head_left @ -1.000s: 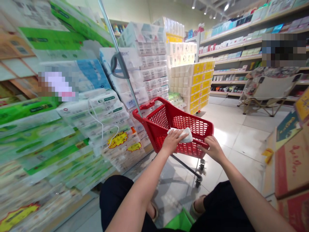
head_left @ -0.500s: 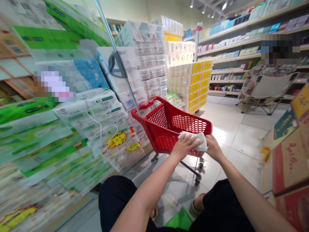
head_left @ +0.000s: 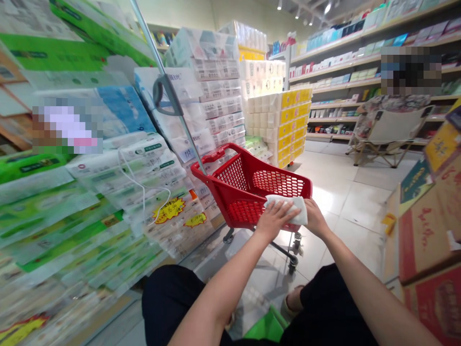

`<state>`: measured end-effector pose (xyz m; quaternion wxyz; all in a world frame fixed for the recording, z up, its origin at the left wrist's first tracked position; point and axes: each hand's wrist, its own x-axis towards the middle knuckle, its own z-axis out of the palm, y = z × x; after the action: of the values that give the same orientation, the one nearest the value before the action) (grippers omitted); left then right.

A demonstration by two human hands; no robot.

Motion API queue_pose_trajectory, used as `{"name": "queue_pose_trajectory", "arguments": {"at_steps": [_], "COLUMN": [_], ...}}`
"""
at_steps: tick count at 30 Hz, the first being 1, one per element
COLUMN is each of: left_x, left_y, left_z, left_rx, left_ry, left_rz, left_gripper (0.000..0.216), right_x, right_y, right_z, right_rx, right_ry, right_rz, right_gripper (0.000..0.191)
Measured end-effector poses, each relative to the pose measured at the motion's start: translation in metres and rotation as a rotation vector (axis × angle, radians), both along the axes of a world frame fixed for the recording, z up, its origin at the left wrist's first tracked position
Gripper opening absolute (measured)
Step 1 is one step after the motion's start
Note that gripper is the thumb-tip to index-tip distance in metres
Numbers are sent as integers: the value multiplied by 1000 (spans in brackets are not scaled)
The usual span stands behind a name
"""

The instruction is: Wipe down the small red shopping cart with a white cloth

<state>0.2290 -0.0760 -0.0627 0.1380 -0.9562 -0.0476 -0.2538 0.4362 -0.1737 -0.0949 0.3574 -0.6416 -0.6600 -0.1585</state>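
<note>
A red plastic shopping cart (head_left: 230, 211) with lattice sides stands in front of me. My left hand (head_left: 274, 218) presses a folded white cloth (head_left: 301, 207) against the upper part of the cart's near side, its fingers laid over the cloth. At the cart's right corner, my right hand (head_left: 314, 218) is closed around the rim, close beside the cloth; its fingertips are partly hidden. A metal pole with a grey handle (head_left: 166, 96) rises behind the cart's handle end.
Stacked tissue packs (head_left: 144, 158) fill the left side, with a white cable hanging over them. Red and brown cartons (head_left: 425, 230) stand at right. A green container (head_left: 267, 327) is between my feet. Farther back, a person sits in a folding chair (head_left: 394, 125) facing shelves (head_left: 334, 77).
The view has shifted slightly, so the surroundings sit a little farther left. Both hands and the cloth stay at nearly the same place on the cart.
</note>
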Motion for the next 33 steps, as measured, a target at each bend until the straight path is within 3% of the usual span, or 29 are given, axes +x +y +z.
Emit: {"name": "queue_pose_trajectory", "arguments": {"at_steps": [3,8,13,19,23,28,33], "left_x": [-21,-55,-48,-17,-7,-30,-60], "left_y": [31,69,58,26,14,36,64], "left_z": [13,22,9,-3,-6,5,15], "left_rx": [-2,-52,-83,-101,-95,-51,-85], "left_ry": [27,-14,-84,-112,-114,-25,-43], "left_rz": [36,233,307,268,247,147,275], "left_gripper": [69,70,67,70,67,69,73], "right_x": [-4,-7,-21,-60,-61,-50,-48], "right_y": [0,-3,1,21,21,12,11], "right_z": [6,12,17,18,15,15,14], "right_rx": [-17,-33,-57,-80,-56,-50,-42], "right_ry": [15,15,-108,-224,-257,-203,-159], "right_rz": [-33,-59,-132,-328,-368,-282,-246], "right_gripper": [18,24,22,28,27,22,28]}}
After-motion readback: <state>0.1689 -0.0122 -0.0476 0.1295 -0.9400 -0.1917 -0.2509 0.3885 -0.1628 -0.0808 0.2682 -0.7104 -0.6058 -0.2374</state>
